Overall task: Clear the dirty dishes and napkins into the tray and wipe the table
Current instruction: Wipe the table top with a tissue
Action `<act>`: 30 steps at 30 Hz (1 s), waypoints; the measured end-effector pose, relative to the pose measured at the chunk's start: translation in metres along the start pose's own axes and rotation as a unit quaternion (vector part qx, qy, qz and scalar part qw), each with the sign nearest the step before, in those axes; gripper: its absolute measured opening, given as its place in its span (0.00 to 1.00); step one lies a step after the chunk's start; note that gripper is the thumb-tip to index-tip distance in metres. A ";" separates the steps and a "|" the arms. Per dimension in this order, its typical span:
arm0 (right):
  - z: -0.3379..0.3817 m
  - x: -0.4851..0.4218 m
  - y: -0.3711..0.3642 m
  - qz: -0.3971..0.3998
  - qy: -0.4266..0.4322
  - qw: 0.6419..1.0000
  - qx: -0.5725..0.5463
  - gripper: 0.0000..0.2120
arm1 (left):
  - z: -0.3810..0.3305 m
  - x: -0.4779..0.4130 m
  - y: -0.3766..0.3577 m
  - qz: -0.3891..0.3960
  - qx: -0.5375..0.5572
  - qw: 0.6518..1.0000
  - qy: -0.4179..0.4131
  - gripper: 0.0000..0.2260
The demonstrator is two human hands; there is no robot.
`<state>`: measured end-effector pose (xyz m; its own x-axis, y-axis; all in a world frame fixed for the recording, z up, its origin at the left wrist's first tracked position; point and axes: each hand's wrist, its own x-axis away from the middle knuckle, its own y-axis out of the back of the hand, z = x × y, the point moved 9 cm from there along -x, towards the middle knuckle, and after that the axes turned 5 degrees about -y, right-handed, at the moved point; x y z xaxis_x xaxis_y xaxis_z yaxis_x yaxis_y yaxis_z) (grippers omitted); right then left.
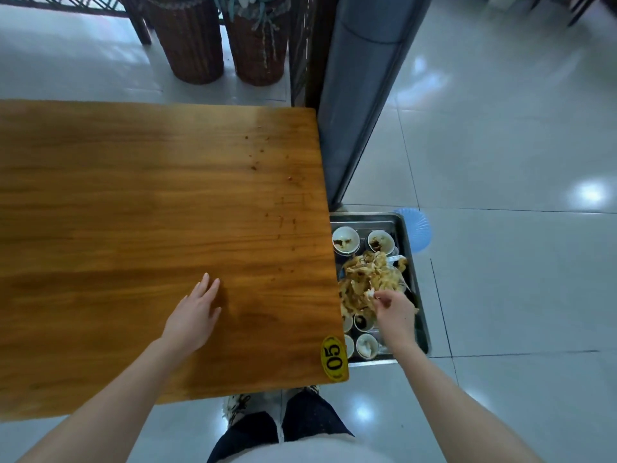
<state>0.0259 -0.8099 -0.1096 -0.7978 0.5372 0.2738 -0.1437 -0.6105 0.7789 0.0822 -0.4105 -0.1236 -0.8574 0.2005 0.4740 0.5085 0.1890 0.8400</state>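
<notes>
**While One Hand Lies on the Table, the Other Is Over the Full Tray**

While the left hand (195, 315) lies flat on the brown wooden table (133, 195) in the lower middle of the frame, its fingers are straight and spread and hold nothing. The right hand (394, 312) is a little to the right, over the metal tray (405, 228). Its thumb and fingers are curled and pinch a small white scrap (370, 294), right at the edge of the messy pile (370, 275).

The tray sits low beside the right edge of the table, and the table hides its left side. The tray is full. At its far end two white bowls stand side by side, the far left bowl (345, 240) and the far right bowl (380, 241). Each has brown bits inside. In the middle is the big pile of crumpled, brown-stained stuff. I cannot tell if it is napkins or food. Just under the right hand is a small cup (364, 321) with dark sauce in it. At the near end is a white near bowl (366, 345) with something pale inside. More bowls peek out from under the table edge, but what is in them is hidden.

Small brown crumbs (253, 167) and stains lie on the right side of the table. A yellow tag (334, 359) that says 05 sits on its near right corner. A blue plastic thing (417, 228) peeks out behind the tray's far corner. Two tall woven baskets (190, 38) stand at the top of the frame beside a grey post (360, 95).
</notes>
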 end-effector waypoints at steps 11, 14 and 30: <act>-0.038 -0.053 0.022 0.027 -0.053 0.998 0.004 0.10 | -0.050 -0.015 -0.005 -0.014 0.015 0.999 0.028 0.27; -0.036 -0.057 0.023 0.038 -0.047 0.998 0.011 0.11 | -0.057 -0.015 -0.004 -0.018 0.023 0.999 0.032 0.27; 0.073 -0.029 -0.009 0.064 0.081 0.994 0.026 0.11 | 0.001 0.036 0.030 -0.083 0.067 0.991 0.085 0.28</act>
<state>0.0935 -0.7775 -0.0829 -0.8918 0.3539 0.2817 -0.0080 -0.6349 0.7725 0.0666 -0.3964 -0.0815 -0.9253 -0.0062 0.3791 0.3554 0.3346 0.8728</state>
